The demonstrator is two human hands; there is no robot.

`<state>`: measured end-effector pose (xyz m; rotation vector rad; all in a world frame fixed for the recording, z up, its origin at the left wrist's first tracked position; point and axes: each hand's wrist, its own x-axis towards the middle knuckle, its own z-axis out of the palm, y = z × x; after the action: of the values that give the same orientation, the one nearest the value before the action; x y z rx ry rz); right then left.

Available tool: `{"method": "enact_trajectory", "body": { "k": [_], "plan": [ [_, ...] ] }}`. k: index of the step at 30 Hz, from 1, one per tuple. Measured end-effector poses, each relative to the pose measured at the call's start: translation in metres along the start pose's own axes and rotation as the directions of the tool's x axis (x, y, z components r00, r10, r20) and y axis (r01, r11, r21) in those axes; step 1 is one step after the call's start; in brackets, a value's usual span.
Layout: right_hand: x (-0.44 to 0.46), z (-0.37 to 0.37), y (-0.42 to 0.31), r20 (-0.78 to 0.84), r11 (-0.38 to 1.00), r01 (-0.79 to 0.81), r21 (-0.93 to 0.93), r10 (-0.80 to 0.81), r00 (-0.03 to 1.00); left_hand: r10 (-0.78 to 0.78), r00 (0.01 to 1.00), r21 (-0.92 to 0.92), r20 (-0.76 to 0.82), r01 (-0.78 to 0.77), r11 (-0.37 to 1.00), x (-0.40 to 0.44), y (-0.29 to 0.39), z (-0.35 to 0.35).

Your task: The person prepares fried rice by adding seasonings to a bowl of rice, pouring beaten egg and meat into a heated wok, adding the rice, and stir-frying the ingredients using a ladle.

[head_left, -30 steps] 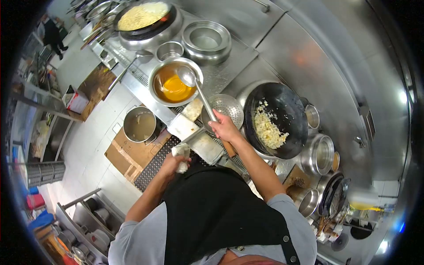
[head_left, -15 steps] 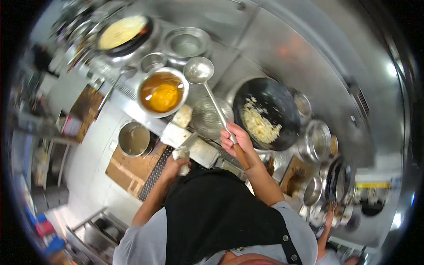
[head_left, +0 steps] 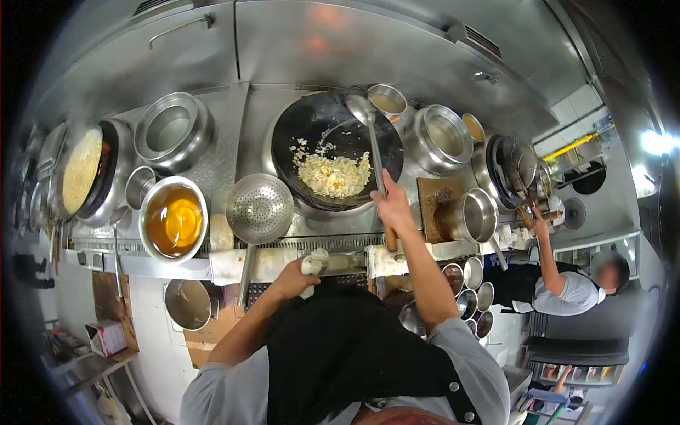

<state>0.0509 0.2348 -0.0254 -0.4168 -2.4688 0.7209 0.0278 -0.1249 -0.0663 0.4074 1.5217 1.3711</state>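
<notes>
My right hand [head_left: 393, 205] is wrapped around the wooden-ended handle of a long steel ladle [head_left: 375, 145]. The bowl of the ladle is at the far right rim of a black wok [head_left: 294, 126]. Pale chopped food [head_left: 333, 176] with yellowish bits lies in the near part of the wok. Closed around a crumpled white cloth [head_left: 315, 262], my left hand [head_left: 292, 278] is at the front edge of the stove, apart from the wok. Left of the wok rests a perforated steel strainer [head_left: 260, 209], its handle pointing toward me.
A steel bowl of amber liquid [head_left: 175, 219] stands left of the strainer. Farther left, a pan holds a pale flat sheet of food [head_left: 83, 170]. Steel pots [head_left: 443, 138] and a saucepan [head_left: 476, 216] sit on the right. Another person [head_left: 567, 287] works at the far right.
The ladle has gone from beside the amber liquid to the far right part of the wok. My view has turned toward the wok. The cloth stays in my left hand.
</notes>
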Motion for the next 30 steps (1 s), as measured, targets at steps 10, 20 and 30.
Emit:
{"method": "enact_trajectory", "body": {
  "k": [10, 20, 30],
  "plan": [
    [-0.093, -0.073, -0.024, 0.136, 0.872, -0.429, -0.236, 0.467, 0.874, 0.014, 1.000, 0.593, -0.009, -0.006, 0.805, -0.022, -0.059, 0.034],
    [-0.389, -0.199, -0.108, 0.285, -0.280, -0.166, 0.946, 0.466, 0.838, -0.385, 0.921, 0.998, -0.056, 0.052, -0.021, -0.029, -0.315, -0.014],
    [-0.838, -0.294, -0.314, -0.141, 0.141, -0.164, 0.976, 0.990, 0.012, -0.399, 0.899, 0.944, 0.182, -0.274, -0.185, -0.005, -0.340, 0.129]
  ]
}}
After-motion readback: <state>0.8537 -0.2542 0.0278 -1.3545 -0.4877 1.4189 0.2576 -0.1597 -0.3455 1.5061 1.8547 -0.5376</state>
